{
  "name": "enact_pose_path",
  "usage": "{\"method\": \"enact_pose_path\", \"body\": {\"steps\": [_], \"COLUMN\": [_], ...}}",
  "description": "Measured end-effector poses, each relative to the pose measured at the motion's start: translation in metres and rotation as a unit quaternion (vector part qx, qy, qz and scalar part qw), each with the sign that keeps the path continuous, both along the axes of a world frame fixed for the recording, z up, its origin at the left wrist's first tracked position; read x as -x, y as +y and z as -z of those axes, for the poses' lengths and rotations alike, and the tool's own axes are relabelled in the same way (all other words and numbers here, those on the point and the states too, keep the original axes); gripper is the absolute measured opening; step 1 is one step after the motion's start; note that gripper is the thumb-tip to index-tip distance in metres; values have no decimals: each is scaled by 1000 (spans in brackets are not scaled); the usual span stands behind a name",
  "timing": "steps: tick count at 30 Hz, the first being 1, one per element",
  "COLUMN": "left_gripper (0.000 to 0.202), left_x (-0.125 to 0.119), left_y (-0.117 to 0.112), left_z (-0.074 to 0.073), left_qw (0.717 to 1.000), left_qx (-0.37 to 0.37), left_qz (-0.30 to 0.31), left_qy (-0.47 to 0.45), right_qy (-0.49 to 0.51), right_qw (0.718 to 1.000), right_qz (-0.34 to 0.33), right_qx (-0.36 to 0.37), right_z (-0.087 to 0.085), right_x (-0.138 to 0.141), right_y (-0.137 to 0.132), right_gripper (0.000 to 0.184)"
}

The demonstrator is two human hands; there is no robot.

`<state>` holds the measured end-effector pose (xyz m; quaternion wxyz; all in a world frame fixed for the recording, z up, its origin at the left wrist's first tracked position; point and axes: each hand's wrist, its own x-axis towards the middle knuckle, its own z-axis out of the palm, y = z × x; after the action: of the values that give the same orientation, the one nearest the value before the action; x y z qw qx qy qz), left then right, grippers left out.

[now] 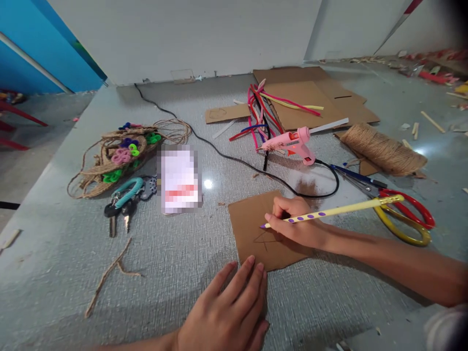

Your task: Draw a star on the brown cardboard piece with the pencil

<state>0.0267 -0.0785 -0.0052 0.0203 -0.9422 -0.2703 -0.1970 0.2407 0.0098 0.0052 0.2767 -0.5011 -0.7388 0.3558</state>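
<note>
My right hand point(298, 226) grips a yellow pencil point(336, 211) with purple dots. Its purple tip meets the upper part of a square piece of brown cardboard point(248, 219), just above some thin drawn lines that cross one another. My left hand point(230, 307) lies flat with fingers stretched out, the fingertips at the cardboard's lower left edge. Beyond the cardboard lies a pink glue gun point(288, 145) with a white glue stick in its back. Scissors point(402, 212) with red and yellow handles rest under the pencil's far end.
A spool of twine point(383, 148) lies at right. Pipe cleaners point(263, 112) spread over larger cardboard sheets point(307, 92) at the back. Left are a twine bundle with fuzzy flowers point(124, 151), keys point(119, 212), a blurred white object point(179, 178) and loose twine point(109, 273). A black cord point(219, 151) crosses the table.
</note>
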Motion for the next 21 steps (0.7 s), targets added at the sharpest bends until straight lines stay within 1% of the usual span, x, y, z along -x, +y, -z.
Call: {"method": "enact_pose_path", "body": {"steps": [6, 10, 14, 17, 21], "left_gripper": [39, 38, 38, 38, 38], "left_x": [-1, -1, -1, 0, -1], "left_y": [1, 1, 0, 0, 1], "left_z": [-2, -2, -1, 0, -1], "left_qw": [1000, 1000, 1000, 1000, 1000], "left_qx": [5, -3, 5, 2, -1], "left_qz": [2, 3, -2, 3, 3], "left_qy": [6, 0, 3, 2, -5], "right_qy": [-9, -14, -11, -22, -21], "right_qw": [1000, 999, 1000, 999, 999], "right_qz": [-9, -26, -3, -25, 15], "right_qx": [11, 26, 20, 39, 22], "right_z": [0, 0, 0, -1, 1], "right_x": [-1, -1, -1, -2, -1], "right_y": [1, 0, -1, -2, -2], "right_gripper": [31, 31, 30, 31, 30]}}
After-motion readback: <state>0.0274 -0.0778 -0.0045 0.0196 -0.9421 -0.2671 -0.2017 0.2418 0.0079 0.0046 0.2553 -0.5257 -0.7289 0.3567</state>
